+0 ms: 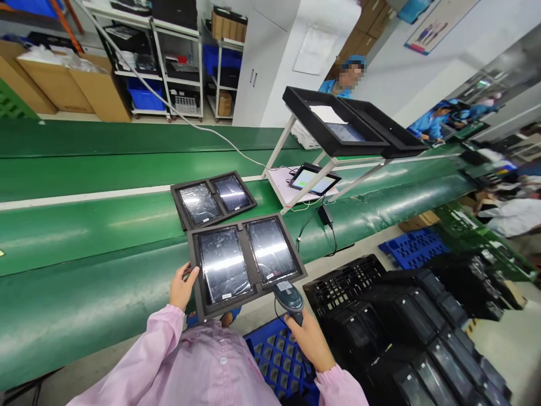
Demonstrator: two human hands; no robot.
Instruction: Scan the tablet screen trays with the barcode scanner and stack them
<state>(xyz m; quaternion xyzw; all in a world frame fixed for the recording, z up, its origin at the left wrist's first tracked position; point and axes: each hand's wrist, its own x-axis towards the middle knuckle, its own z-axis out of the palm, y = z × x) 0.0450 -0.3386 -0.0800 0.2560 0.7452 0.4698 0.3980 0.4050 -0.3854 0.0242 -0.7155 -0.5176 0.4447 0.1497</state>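
My left hand [183, 286] is closed on the left edge of a dark foam tray [248, 254], thumb on top. Two dark flat screens under shiny film, a left screen [224, 262] and a right screen [271, 248], lie side by side in it, each with a small white label near its lower edge. The tray tilts toward me at the bench edge. In my right hand [310, 341] is a handheld barcode scanner [289, 297], its head over the tray's lower right edge, close to the right screen's label. Its cable partly shows.
Behind lies a second foam tray [214, 198] with two screens on the green bench [84, 223]. A white stand [276, 148] carries black trays above a lit tablet [315, 180]. At right are stacked black cases [406, 332] and a blue pallet [274, 355]. Co-workers sit farther back.
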